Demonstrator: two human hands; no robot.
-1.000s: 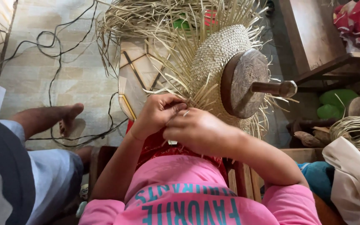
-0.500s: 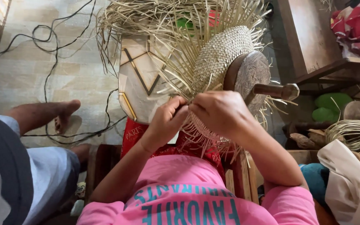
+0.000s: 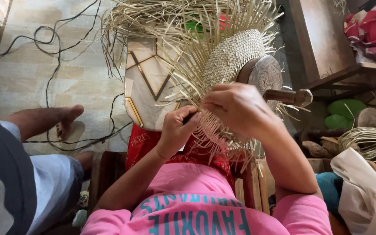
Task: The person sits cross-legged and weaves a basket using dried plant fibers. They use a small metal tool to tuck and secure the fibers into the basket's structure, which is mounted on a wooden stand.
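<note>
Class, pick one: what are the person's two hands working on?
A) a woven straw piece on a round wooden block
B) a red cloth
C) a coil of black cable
A: both the left hand and right hand grip the woven straw piece fitted over the wooden block.

Two hands, left hand (image 3: 177, 130) and right hand (image 3: 236, 106), pinch straw strands on a woven hat (image 3: 231, 56) over a wooden mould (image 3: 264, 74).

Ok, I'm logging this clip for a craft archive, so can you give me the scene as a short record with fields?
Left hand: left hand pinches straw strands at the weave's edge
Right hand: right hand grips the woven straw piece
Support: round wooden block with a wooden handle
Loose ends: straw strands fan outward
Nearby: another person's bare foot, black cable on the floor
</note>
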